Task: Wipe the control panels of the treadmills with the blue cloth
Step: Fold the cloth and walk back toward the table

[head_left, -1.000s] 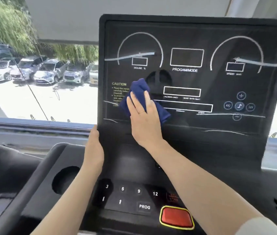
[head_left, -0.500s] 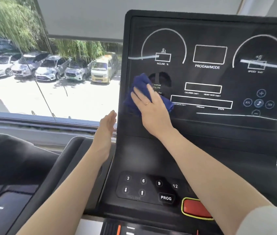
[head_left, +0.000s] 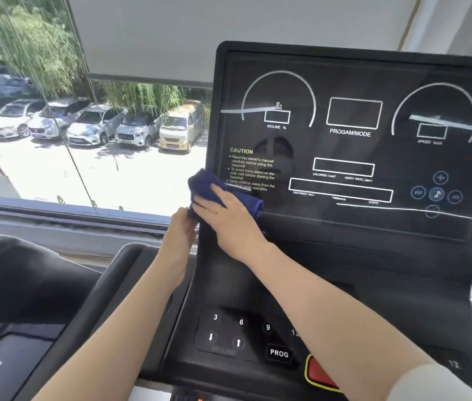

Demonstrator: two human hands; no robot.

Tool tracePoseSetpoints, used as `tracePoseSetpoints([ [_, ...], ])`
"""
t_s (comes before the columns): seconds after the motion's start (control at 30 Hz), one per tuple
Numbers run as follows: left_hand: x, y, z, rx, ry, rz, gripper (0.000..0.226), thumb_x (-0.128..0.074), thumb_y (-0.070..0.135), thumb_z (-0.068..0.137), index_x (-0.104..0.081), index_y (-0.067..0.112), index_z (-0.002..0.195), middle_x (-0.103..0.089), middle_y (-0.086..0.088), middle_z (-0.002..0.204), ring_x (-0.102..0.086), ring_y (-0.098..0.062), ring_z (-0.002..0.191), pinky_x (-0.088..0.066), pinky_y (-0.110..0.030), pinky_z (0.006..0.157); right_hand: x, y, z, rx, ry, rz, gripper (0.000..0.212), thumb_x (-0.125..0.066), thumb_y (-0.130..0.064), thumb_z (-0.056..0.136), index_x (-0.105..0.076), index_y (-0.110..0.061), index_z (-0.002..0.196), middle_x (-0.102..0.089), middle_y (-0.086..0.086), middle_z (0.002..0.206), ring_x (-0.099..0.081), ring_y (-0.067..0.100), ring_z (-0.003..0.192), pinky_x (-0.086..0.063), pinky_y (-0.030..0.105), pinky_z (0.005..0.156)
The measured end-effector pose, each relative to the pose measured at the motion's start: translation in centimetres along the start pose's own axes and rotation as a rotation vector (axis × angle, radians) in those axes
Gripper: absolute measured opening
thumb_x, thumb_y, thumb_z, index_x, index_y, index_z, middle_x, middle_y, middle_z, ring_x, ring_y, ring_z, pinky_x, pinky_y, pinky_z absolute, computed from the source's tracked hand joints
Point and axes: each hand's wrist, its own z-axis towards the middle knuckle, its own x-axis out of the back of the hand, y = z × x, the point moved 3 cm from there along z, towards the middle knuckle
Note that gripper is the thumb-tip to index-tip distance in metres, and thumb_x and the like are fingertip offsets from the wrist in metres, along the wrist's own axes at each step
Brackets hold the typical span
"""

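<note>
Two hands on one treadmill console, both at its lower-left corner. Far left: window (head_left: 55,157) with parked cars (head_left: 93,125) and willow trees (head_left: 26,44) outside, roller blind (head_left: 200,33) pulled partway down above. Bottom left: edge of a neighbouring treadmill (head_left: 6,363) with an orange stripe, partly out of frame.

Left hand (head_left: 181,227) sits at the left edge of the control panel (head_left: 359,146), fingers curled round that edge just below the cloth. Fingertips go behind the panel, so can't confirm how tight the hold is; looks like it grips the edge. It touches or nearly touches the cloth's lower corner.

Blue cloth (head_left: 208,183) is bunched at the panel's left border, overlapping the edge, next to the last lines of the CAUTION text (head_left: 250,169). Right hand (head_left: 226,209) lies flat on it, fingers straight and spread, pressing it against the panel face. Ring visible on one finger. No pinch, cloth is held by palm pressure only.

Further right on the panel: INCLINE dial (head_left: 278,102), PROGAM/MODE box (head_left: 354,112), SPEED dial (head_left: 434,111), media icons (head_left: 435,193). Light streaks cross both dials and the lower right.

Below: keypad (head_left: 240,331) with 3, 6, 9, arrows, PROG; red button (head_left: 320,373) with a yellow rim, partly behind the right forearm.
</note>
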Motion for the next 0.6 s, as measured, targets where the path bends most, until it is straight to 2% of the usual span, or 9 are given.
tracePoseSetpoints([
  [0.03, 0.1, -0.2, -0.6, -0.001, 0.011, 0.024, 0.045, -0.031, 0.031, 0.1, -0.044, 0.0, 0.13, -0.042, -0.022, 0.14, -0.038, -0.035, 0.13, -0.033, -0.038, 0.105, 0.0, -0.3, -0.5, 0.008, -0.103, 0.125, 0.057, -0.049, 0.01, 0.083, -0.049, -0.012, 0.135, -0.041, 0.003, 0.146, -0.021, 0.028, 0.141, -0.017, 0.036, 0.115],
  [0.1, 0.7, -0.5, -2.4, -0.011, 0.069, 0.044, 0.039, -0.034, 0.027, 0.1, -0.049, 0.0, 0.123, -0.049, -0.024, 0.132, -0.044, -0.038, 0.123, -0.038, -0.039, 0.098, 0.5, -0.8, -1.7, 0.013, -0.272, 0.42, 0.05, -0.042, 0.011, 0.086, -0.057, -0.012, 0.127, -0.051, 0.007, 0.137, -0.038, 0.027, 0.132, -0.029, 0.035, 0.108],
  [0.17, 1.8, -0.7, -5.0, -0.051, 0.125, 0.014, 0.034, -0.04, 0.03, 0.097, -0.056, 0.008, 0.116, -0.057, -0.018, 0.124, -0.053, -0.032, 0.115, -0.041, -0.034, 0.092, 1.6, -2.1, -3.3, 0.005, -0.243, 0.657, 0.041, -0.037, 0.008, 0.09, -0.062, -0.01, 0.118, -0.061, 0.006, 0.122, -0.054, 0.023, 0.115, -0.038, 0.034, 0.1],
  [0.27, 4.4, -1.6, -8.3, 0.026, 0.153, -0.043, 0.025, -0.044, 0.032, 0.095, -0.064, 0.021, 0.106, -0.068, 0.005, 0.105, -0.061, -0.01, 0.103, -0.049, -0.014, 0.071, 3.5, -5.5, -6.3, -0.018, -0.198, 0.995, 0.039, -0.033, 0.007, 0.093, -0.062, -0.015, 0.107, -0.062, -0.003, 0.111, -0.055, 0.01, 0.108, -0.038, 0.019, 0.098],
  [0.33, 7.6, -3.0, -11.0, 0.073, 0.135, -0.078, 0.025, -0.044, 0.029, 0.096, -0.066, 0.019, 0.1, -0.069, 0.001, 0.099, -0.065, -0.008, 0.096, -0.049, -0.011, 0.058, 4.7, -8.3, -7.7, -0.005, -0.253, 1.184, 0.036, -0.034, 0.006, 0.094, -0.059, -0.019, 0.103, -0.063, -0.006, 0.103, -0.056, -0.002, 0.096, -0.039, 0.009, 0.087],
  [0.37, 9.5, -3.4, -13.4, 0.054, 0.184, -0.014, 0.024, -0.043, 0.027, 0.097, -0.065, 0.017, 0.095, -0.068, -0.002, 0.095, -0.064, -0.01, 0.096, -0.05, -0.012, 0.057, 5.1, -9.8, -8.3, 0.021, -0.285, 1.265, 0.035, -0.035, 0.006, 0.094, -0.058, -0.021, 0.1, -0.063, -0.008, 0.099, -0.056, -0.006, 0.091, -0.04, 0.007, 0.082],
  [0.43, 12.0, -3.0, -20.2, -0.076, 0.342, 0.138, 0.02, -0.045, 0.023, 0.095, -0.063, 0.015, 0.095, -0.068, 0.002, 0.093, -0.059, -0.013, 0.106, -0.049, -0.016, 0.071, 5.5, -13.3, -9.3, 0.097, -0.362, 1.389, 0.034, -0.039, 0.003, 0.094, -0.059, -0.024, 0.096, -0.063, -0.009, 0.096, -0.057, -0.004, 0.09, -0.043, 0.011, 0.082],
  [0.5, 11.1, -1.5, -26.6, -0.189, 0.49, 0.314, 0.025, -0.048, 0.027, 0.087, -0.059, 0.018, 0.108, -0.063, 0.007, 0.11, -0.058, -0.003, 0.104, -0.046, -0.014, 0.083, 5.7, -17.3, -10.7, 0.179, -0.455, 1.449, 0.027, -0.043, -0.003, 0.095, -0.059, -0.024, 0.093, -0.063, -0.006, 0.096, -0.057, 0.003, 0.092, -0.046, 0.019, 0.084],
  [0.6, 11.2, -1.2, -35.2, -0.204, 0.574, 0.353, 0.026, -0.056, 0.029, 0.083, -0.056, 0.031, 0.109, -0.064, 0.009, 0.111, -0.061, -0.006, 0.1, -0.049, -0.017, 0.08, 5.8, -23.7, -13.1, 0.27, -0.621, 1.458, 0.015, -0.045, -0.005, 0.096, -0.058, -0.012, 0.097, -0.062, 0.0, 0.093, -0.056, 0.007, 0.085, -0.047, 0.024, 0.078],
])
